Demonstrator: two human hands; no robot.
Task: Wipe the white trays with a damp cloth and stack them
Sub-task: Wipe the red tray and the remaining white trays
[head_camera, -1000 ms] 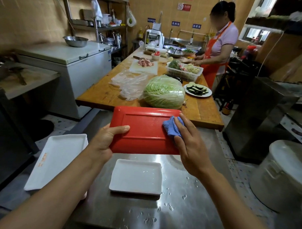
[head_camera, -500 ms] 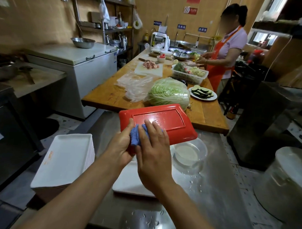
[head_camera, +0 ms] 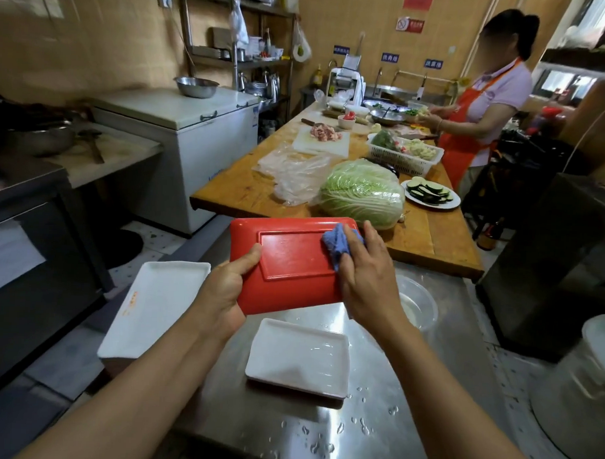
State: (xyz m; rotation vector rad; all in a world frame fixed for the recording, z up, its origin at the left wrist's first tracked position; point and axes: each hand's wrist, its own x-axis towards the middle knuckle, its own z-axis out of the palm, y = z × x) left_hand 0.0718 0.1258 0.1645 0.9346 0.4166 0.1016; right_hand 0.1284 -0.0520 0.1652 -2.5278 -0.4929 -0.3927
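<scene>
- A wet steel counter (head_camera: 408,387) fills the foreground, beaded with water drops.
- On it, nearest the viewer, lies a single white tray (head_camera: 298,361), face up and glistening.
- At the counter's left edge sits a stack of white trays (head_camera: 154,310), overhanging the side.
- Above the single tray, the left hand (head_camera: 223,291) clamps the left edge of a red tray (head_camera: 289,263), thumb on top, holding it tilted in the air, underside up.
- The right hand (head_camera: 368,279) presses a blue cloth (head_camera: 338,244) against the red tray's upper right part, fingers closed over the cloth.
- A clear bowl (head_camera: 417,303) stands just right of the hands.
- Beyond, a wooden table (head_camera: 431,234) carries a cabbage (head_camera: 362,193), a plastic bag (head_camera: 296,172) and a plate of sliced vegetables (head_camera: 431,192).
- At the far end, a person in an orange apron (head_camera: 469,132) works at the table.
</scene>
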